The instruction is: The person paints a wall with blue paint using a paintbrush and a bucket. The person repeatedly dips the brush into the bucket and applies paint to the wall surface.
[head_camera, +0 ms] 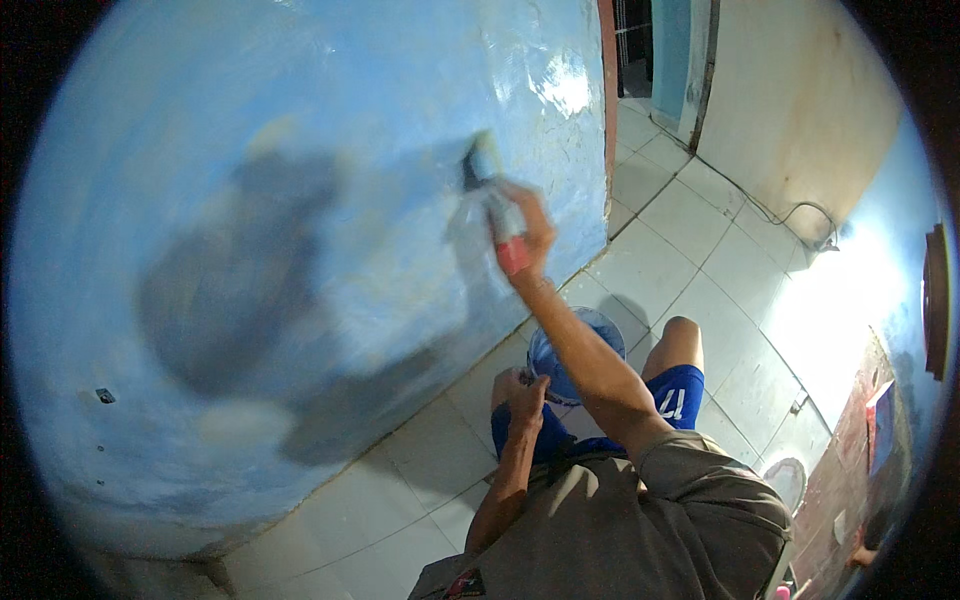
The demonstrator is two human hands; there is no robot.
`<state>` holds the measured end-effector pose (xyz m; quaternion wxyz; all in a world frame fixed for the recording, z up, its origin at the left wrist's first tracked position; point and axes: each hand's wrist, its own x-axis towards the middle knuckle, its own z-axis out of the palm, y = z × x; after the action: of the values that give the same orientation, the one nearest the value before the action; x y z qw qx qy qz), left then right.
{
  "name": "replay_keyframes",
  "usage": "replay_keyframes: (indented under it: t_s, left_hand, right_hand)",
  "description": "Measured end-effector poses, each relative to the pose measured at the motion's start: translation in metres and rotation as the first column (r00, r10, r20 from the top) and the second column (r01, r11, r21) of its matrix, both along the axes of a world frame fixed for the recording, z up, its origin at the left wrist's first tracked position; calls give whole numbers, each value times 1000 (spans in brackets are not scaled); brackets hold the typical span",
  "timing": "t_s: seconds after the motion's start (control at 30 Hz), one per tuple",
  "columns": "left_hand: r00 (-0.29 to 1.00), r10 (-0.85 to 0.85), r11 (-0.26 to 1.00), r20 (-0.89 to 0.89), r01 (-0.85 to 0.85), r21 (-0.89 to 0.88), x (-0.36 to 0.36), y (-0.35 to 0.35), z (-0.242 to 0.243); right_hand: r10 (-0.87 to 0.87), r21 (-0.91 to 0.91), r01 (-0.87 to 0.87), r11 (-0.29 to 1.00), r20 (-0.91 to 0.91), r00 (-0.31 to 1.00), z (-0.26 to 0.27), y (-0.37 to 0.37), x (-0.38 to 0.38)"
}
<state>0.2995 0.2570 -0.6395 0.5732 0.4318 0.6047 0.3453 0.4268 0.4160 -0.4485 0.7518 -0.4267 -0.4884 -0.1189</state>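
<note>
My right hand (534,232) grips a paintbrush (504,217) with a red part at the handle end, and its blurred bristles are at the blue-painted wall (390,247). Yellowish patches show through the blue, and wet paint shines near the wall's right edge. Low between my knees, my left hand (529,397) is closed on the rim of a round bucket (547,349) with blue paint inside. My right forearm crosses above the bucket and hides part of it. Dark shadows of my head and arm fall across the wall.
White floor tiles (652,255) surround my legs. A cable (757,206) runs along the foot of the beige wall (787,112) to a bright lamp at the right. A doorway stands at the top. A round white object (786,480) lies at lower right, near part of another person's hand (864,556).
</note>
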Motion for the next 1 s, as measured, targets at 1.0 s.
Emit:
replay_keyframes:
  t_s: [1.0]
  left_hand:
    - [990, 127, 991, 57, -130, 43, -9, 1, 1]
  right_hand:
    - [605, 49, -719, 694, -582, 544, 2, 9, 104]
